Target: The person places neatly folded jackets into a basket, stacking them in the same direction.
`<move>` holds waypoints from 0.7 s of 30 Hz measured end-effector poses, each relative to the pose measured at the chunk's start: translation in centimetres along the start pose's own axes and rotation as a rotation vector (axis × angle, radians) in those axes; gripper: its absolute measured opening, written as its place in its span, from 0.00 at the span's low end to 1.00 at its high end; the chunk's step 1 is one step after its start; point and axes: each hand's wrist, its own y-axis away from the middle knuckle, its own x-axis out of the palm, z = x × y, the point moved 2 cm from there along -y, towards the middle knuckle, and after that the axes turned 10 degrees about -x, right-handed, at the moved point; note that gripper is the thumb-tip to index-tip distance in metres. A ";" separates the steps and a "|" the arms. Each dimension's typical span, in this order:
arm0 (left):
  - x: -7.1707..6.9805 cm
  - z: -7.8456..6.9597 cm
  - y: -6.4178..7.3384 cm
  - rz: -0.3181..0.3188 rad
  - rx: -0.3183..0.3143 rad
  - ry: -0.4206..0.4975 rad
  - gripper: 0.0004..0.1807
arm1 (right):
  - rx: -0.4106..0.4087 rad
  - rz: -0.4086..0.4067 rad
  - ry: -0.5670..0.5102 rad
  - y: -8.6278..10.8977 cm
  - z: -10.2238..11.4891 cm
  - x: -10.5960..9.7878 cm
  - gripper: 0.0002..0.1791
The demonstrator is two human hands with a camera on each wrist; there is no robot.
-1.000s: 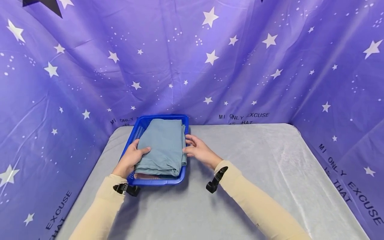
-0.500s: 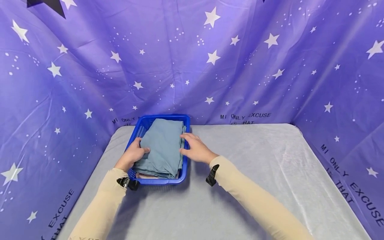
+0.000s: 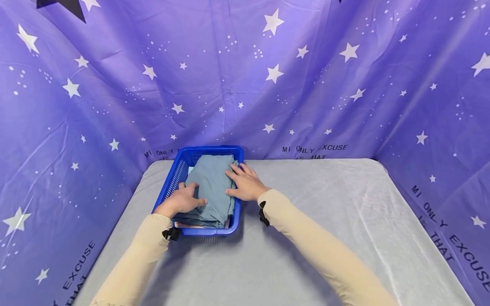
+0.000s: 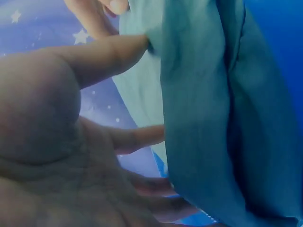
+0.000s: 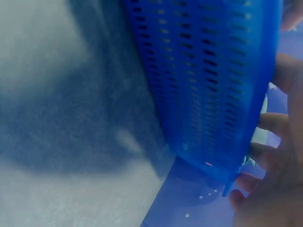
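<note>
A folded grey-blue cloth (image 3: 214,176) lies in a blue plastic basket (image 3: 206,232) with perforated walls. My left hand (image 3: 183,200) is on the cloth's left part, fingers spread and thumb reaching over its top. In the left wrist view, the left hand (image 4: 57,113) has its fingertips against the folded layers of cloth (image 4: 196,113). Across the basket's right rim comes my right hand (image 3: 246,185), its spread fingers touching the cloth's right edge. The right wrist view has the right hand (image 5: 277,175) beside the perforated basket wall (image 5: 199,80). Something pinkish shows under the cloth's front edge.
The basket stands at the back left of a table with a grey cover (image 3: 306,238). Purple curtains (image 3: 214,102) with white stars hang behind it and at both sides. A small light-blue patch (image 3: 190,169) shows inside the basket, left of the cloth.
The cloth sits lower in the basket. My left hand has moved right and onto its top, letting go of its edge. The right hand has shifted left over the rim, fingers spreading.
</note>
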 end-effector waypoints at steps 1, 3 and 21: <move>0.1 -0.3 0.1 0.000 -0.012 -0.029 0.46 | 0.007 0.010 0.014 -0.2 -0.1 0.1 0.40; 0.4 -0.8 0.2 0.000 -0.032 -0.068 0.47 | 0.024 0.029 0.038 -0.5 -0.3 0.3 0.39; 1.1 -2.6 -0.4 0.155 0.026 -0.301 0.40 | 0.096 0.190 0.231 -3.2 0.3 0.6 0.38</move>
